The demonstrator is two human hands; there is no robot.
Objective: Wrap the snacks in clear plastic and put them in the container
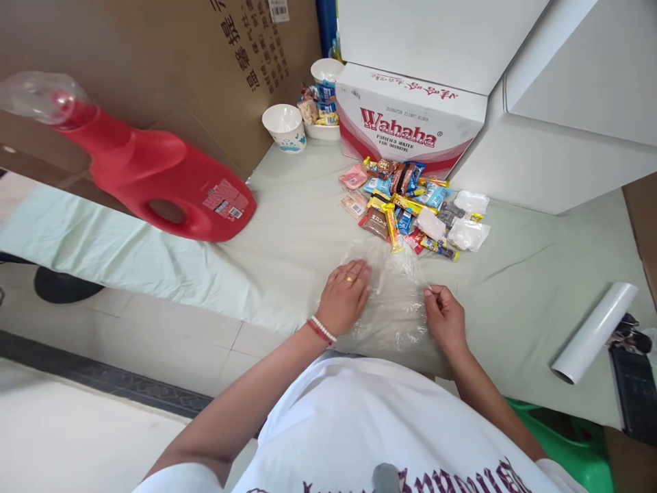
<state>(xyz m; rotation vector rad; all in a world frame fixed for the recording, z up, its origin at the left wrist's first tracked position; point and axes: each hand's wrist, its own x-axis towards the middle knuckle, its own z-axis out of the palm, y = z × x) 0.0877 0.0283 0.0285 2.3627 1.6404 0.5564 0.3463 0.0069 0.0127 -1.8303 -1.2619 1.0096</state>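
Observation:
A clear plastic bag (395,311) lies spread on the cloth-covered table in front of me. My left hand (345,293) rests palm down on its left side, fingers stretched out, with a ring and a bead bracelet showing. At the bag's right edge, my right hand (445,316) pinches the film between thumb and fingers. Just beyond the bag is a pile of small wrapped snacks (393,218), with blue, yellow, brown and pink packets. White wrapped packets (468,234) lie at the pile's right side.
A Wahaha water carton (410,130) stands behind the snacks. Paper cups, one being a white cup (285,129), sit left of it beside more snacks. A large red bottle (169,178) is at left. A white roll (594,333) and a black phone (635,394) lie at right.

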